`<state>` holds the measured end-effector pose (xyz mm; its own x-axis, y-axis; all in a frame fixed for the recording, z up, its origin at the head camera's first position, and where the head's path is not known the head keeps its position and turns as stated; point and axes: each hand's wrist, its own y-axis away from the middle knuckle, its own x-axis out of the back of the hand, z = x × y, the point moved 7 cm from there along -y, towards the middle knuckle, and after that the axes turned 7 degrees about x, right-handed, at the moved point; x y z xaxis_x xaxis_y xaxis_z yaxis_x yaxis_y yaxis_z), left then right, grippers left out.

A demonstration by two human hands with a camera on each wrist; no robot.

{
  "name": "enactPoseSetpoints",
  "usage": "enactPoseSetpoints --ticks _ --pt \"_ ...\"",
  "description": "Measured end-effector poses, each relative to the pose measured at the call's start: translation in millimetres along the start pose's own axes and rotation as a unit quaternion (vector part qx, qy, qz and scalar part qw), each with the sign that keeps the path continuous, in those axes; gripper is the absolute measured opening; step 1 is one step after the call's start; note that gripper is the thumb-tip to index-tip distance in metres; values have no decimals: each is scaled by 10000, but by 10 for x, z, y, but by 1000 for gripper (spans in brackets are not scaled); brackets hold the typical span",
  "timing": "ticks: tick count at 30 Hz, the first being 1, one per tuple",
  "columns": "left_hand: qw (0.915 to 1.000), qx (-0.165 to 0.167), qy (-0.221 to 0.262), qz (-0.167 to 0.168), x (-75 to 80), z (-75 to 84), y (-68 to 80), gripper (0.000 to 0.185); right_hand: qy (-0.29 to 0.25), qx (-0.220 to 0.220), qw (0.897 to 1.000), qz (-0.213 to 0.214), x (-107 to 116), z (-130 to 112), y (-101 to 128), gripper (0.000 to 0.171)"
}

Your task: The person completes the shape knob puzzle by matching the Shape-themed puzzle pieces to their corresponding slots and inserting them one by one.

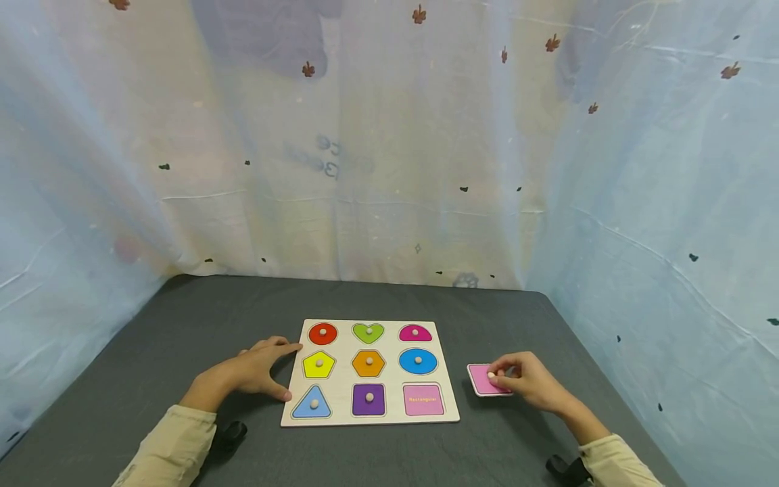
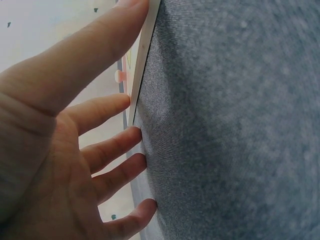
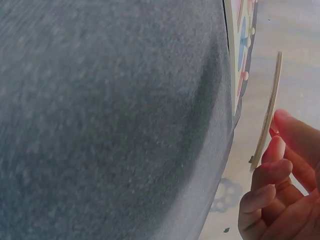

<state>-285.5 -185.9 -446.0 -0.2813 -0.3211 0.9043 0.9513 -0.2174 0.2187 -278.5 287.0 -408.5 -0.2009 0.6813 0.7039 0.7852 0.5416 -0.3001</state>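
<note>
A wooden shape puzzle board (image 1: pixel 345 390) lies flat on the dark cloth. Knobbed pieces fill its slots, among them a purple square (image 1: pixel 361 406) and a blue oval (image 1: pixel 409 360). The lower right slot (image 1: pixel 423 409) is pink and shows its printed word. My left hand (image 1: pixel 263 368) has its fingers spread, thumb and index at the board's left edge; the left wrist view shows the thumb (image 2: pixel 95 45) on that edge. To the board's right, my right hand (image 1: pixel 531 380) pinches the knob of the pink rectangle piece (image 1: pixel 479 380), which is raised off the cloth in the right wrist view.
The table (image 1: pixel 243 304) is covered with dark grey cloth. Pale printed curtains (image 1: pixel 395 149) hang behind it and on both sides. Black straps (image 1: pixel 231 433) show near the cuffs.
</note>
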Motion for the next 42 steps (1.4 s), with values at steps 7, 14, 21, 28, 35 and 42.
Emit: enactPoseSetpoints --ticks 7,14,21,28,35,42 --pt "10000 -24 30 -10 -3 -3 2 100 -142 64 9998 -79 -69 -57 -46 10" --pt "10000 -40 38 7 -7 2 7 100 -205 136 9996 -116 -128 -125 -91 10" --pt "10000 -36 40 -3 -8 5 4 99 -348 95 9991 -204 -218 -166 -136 11" --pt "10000 -27 56 -35 -5 18 10 99 -388 -80 9989 -268 -325 -152 -170 12" --pt "10000 -37 72 -29 6 17 19 99 -451 -55 9985 -295 -408 -178 -211 13" --pt "9999 -53 87 3 10 15 27 99 -536 21 9977 -408 -498 -219 -266 13"
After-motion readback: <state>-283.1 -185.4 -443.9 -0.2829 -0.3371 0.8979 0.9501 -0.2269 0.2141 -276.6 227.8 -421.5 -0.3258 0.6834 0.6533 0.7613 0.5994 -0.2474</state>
